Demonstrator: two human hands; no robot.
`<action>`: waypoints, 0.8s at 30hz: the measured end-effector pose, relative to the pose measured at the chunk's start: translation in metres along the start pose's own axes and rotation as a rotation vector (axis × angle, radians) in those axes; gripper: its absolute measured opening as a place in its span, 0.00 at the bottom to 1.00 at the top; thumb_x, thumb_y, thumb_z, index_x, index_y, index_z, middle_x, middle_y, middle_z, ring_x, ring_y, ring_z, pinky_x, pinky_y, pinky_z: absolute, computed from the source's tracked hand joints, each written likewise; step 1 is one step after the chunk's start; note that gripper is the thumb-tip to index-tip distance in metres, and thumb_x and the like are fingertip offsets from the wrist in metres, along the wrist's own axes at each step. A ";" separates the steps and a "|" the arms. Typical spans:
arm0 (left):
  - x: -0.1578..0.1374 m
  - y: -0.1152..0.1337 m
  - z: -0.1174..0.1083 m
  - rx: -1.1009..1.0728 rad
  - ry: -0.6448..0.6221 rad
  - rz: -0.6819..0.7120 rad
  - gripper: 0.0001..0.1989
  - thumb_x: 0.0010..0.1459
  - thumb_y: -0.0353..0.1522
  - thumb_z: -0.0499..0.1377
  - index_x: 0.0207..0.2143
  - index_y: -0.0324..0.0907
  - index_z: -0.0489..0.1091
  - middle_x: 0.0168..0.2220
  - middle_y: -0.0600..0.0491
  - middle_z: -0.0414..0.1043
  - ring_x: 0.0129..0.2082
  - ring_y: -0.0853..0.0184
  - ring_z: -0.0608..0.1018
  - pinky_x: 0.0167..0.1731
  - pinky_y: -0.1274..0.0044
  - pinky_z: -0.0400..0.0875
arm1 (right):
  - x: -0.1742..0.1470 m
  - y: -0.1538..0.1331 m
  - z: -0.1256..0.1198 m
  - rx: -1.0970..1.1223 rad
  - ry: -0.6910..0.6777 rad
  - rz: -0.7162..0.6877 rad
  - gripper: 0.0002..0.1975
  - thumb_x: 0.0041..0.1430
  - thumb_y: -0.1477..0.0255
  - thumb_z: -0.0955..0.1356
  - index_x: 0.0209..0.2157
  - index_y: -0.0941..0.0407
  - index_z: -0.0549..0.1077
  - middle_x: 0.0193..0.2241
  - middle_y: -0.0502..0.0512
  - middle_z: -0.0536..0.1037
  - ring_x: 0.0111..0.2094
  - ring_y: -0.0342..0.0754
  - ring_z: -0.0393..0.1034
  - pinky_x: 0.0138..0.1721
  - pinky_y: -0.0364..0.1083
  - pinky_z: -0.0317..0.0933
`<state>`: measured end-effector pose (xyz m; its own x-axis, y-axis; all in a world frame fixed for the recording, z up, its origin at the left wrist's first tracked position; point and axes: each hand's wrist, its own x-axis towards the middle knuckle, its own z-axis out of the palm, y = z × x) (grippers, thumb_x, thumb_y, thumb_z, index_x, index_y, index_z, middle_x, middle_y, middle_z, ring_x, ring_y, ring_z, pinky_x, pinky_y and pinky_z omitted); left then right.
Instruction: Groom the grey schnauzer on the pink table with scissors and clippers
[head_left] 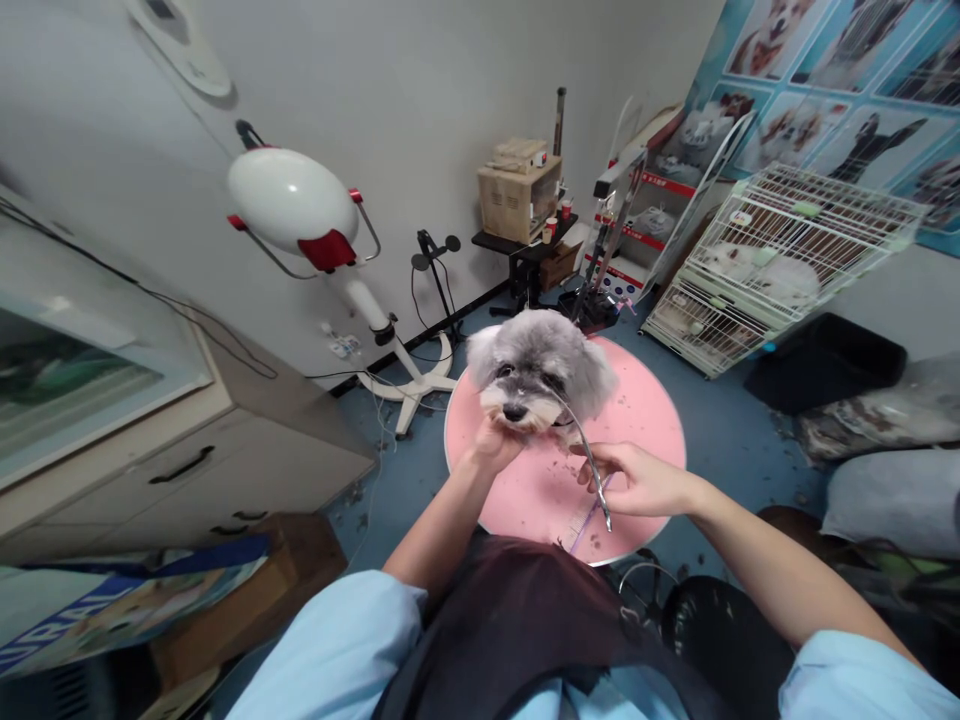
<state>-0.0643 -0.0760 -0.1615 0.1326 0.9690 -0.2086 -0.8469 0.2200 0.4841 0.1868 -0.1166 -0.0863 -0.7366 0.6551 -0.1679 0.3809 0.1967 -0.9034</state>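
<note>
A small grey dog point(551, 345) with a pale muzzle faces me on a round pink grooming table point(649, 420). My left hand point(496, 442) cups the dog's chin from below, its fingers partly hidden under the muzzle. In my right hand point(634, 478) is a pair of curved silver grooming scissors point(589, 455). The blades point up toward the side of the dog's face, near the eye on the right; whether they touch the fur I cannot tell. Bits of cut hair lie on the tabletop, along with a thin purple-and-white strip point(583, 522) close to its near edge.
A white dryer on a stand point(296, 200) rises at the left beside a drawer cabinet point(187, 470). Wire cages point(787, 250) with a white animal inside stand at the right. Behind are a shelf trolley point(675, 190) and a wooden box point(517, 200). Hair clippings dot the blue floor.
</note>
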 end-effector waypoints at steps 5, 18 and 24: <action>-0.001 0.000 -0.001 -0.015 -0.001 -0.003 0.25 0.42 0.40 0.81 0.39 0.43 0.78 0.35 0.51 0.80 0.33 0.61 0.80 0.33 0.71 0.75 | 0.000 -0.002 -0.001 -0.036 0.009 0.014 0.17 0.47 0.81 0.67 0.41 0.57 0.76 0.37 0.55 0.83 0.35 0.47 0.77 0.37 0.44 0.71; 0.030 -0.004 -0.015 0.126 -0.064 -0.077 0.33 0.28 0.39 0.81 0.40 0.42 0.78 0.38 0.51 0.81 0.38 0.60 0.81 0.38 0.73 0.74 | 0.037 0.125 0.087 -0.193 0.383 0.633 0.17 0.71 0.63 0.62 0.45 0.59 0.77 0.44 0.65 0.84 0.48 0.57 0.81 0.51 0.52 0.72; 0.036 -0.013 0.013 0.116 -0.030 -0.211 0.14 0.41 0.27 0.74 0.27 0.42 0.71 0.26 0.54 0.74 0.28 0.66 0.75 0.33 0.75 0.70 | 0.039 0.179 0.156 -0.343 0.338 1.001 0.15 0.66 0.63 0.69 0.43 0.61 0.79 0.47 0.75 0.84 0.54 0.67 0.80 0.53 0.57 0.70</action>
<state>-0.0423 -0.0424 -0.1644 0.3170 0.9029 -0.2903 -0.7346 0.4273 0.5270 0.1393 -0.1696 -0.3160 0.1603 0.7859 -0.5972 0.8915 -0.3750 -0.2542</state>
